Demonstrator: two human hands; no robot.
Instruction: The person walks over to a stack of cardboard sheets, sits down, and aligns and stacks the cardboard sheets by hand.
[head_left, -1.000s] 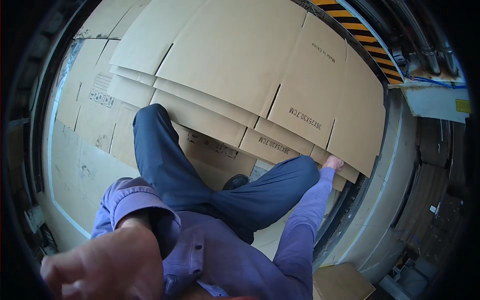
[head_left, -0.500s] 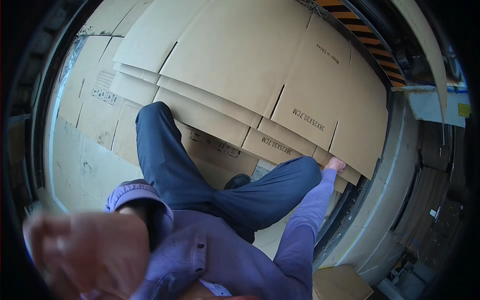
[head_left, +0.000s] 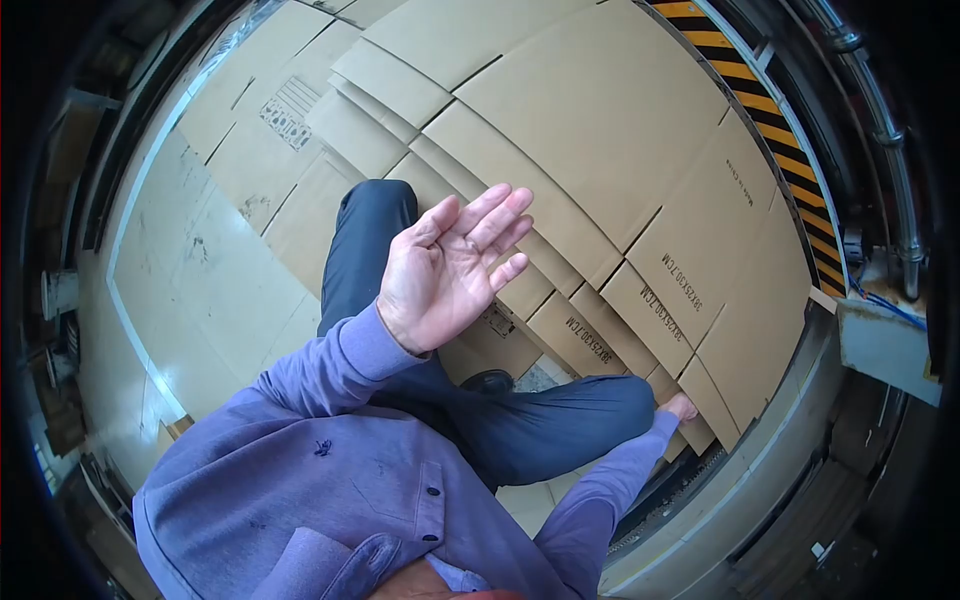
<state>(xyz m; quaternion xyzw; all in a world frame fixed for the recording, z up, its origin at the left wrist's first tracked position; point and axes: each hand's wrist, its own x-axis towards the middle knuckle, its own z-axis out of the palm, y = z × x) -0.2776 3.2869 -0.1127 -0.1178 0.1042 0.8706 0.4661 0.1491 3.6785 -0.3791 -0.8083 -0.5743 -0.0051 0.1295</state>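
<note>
Palm up and empty, my left hand [head_left: 452,262] hovers over my left knee with its fingers apart. Flat cardboard box blanks [head_left: 590,120] lie overlapped in front of me, printed "38X25X30.7CM" and "Made in China". My right hand [head_left: 680,408] is at the lower right edge of the stack, beside my right knee, touching the edge of the blanks. Its fingers are mostly hidden by the cardboard, so its grip cannot be made out.
Black and yellow striped edging [head_left: 790,150] curves along the upper right. Metal pipes [head_left: 900,190] and a pale metal box [head_left: 886,345] stand at the right. Worn cardboard sheets [head_left: 200,260] cover the surface at the left.
My left hand has moved from the lower left, close to the camera, up and forward over my knee. Another blank edge shows in the stack. The view has turned; my right hand remains at the stack's edge.
</note>
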